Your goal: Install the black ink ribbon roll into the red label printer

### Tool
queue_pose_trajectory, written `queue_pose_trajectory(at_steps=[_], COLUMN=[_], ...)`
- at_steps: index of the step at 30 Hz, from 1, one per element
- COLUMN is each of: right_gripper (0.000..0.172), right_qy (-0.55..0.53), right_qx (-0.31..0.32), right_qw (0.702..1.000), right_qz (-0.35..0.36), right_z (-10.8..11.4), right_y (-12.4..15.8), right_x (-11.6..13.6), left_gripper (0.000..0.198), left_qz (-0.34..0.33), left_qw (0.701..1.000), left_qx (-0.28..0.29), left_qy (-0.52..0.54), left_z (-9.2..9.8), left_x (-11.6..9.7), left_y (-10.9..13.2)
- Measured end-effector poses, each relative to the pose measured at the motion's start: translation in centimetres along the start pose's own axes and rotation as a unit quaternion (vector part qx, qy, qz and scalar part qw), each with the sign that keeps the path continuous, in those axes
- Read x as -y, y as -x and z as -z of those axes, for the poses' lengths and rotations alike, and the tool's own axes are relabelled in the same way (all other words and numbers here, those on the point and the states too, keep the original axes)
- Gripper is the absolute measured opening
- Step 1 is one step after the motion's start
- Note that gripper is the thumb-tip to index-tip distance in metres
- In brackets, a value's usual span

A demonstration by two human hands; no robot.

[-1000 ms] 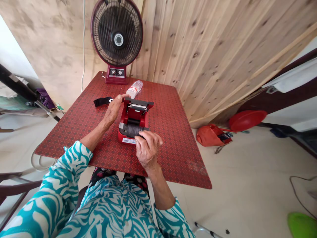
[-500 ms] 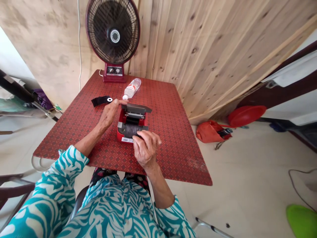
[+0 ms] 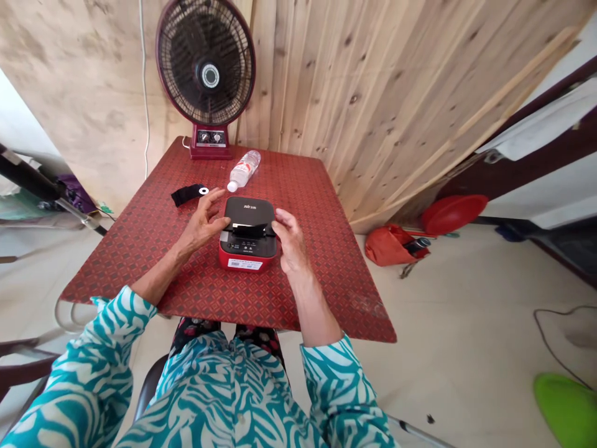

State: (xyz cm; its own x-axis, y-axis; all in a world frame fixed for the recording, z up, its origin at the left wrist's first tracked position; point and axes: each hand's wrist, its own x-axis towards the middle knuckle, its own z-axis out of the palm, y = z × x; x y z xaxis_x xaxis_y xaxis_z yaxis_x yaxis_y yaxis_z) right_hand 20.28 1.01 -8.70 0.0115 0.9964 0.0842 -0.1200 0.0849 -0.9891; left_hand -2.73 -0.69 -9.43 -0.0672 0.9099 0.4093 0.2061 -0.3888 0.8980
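Label printer (image 3: 247, 239), lid shut, is flanked on bench (image 3: 321, 205) by left hand (image 3: 200, 223) and right hand (image 3: 289, 239), both grips spread, fingertips touching its sides.

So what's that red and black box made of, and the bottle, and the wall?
The box looks like hard plastic: smooth red body, matte black lid. The bottle seems thin clear plastic, see-through with a white cap. The wall is bare wooden planks; knots and grain show.
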Motion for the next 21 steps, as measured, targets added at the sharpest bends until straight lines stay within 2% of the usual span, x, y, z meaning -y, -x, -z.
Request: queue_pose_trajectory(at_steps=[4, 8, 12, 16, 21], right_gripper=[0.049, 0.049, 0.053, 0.053, 0.050], right_qy=[-0.041, -0.025, -0.001, -0.019, -0.032], right_qx=[0.010, 0.023, 0.028, 0.011, -0.016], right_qw=[0.999, 0.999, 1.000, 1.000, 0.999], right_qz=[-0.020, -0.023, -0.008, -0.005, 0.010], right_z=[-0.1, -0.1, -0.2, -0.3, -0.9], right_y=[0.1, 0.2, 0.0, 0.4, 0.9], right_x=[-0.2, 0.2, 0.3, -0.4, -1.5], left_gripper=[0.069, 0.075, 0.076, 0.068, 0.074], left_qz=[0.093, 0.136, 0.132, 0.109, 0.097], left_qw=[0.989, 0.980, 0.979, 0.979, 0.971], left_qx=[0.053, 0.051, 0.067, 0.057, 0.108], left_qy=[0.106, 0.135, 0.136, 0.162, 0.192], left_z=[-0.2, -0.4, -0.6, -0.7, -0.5], left_x=[0.8, 0.5, 0.2, 0.3, 0.4], left_y=[-0.1, -0.3, -0.4, 0.6, 1.7])
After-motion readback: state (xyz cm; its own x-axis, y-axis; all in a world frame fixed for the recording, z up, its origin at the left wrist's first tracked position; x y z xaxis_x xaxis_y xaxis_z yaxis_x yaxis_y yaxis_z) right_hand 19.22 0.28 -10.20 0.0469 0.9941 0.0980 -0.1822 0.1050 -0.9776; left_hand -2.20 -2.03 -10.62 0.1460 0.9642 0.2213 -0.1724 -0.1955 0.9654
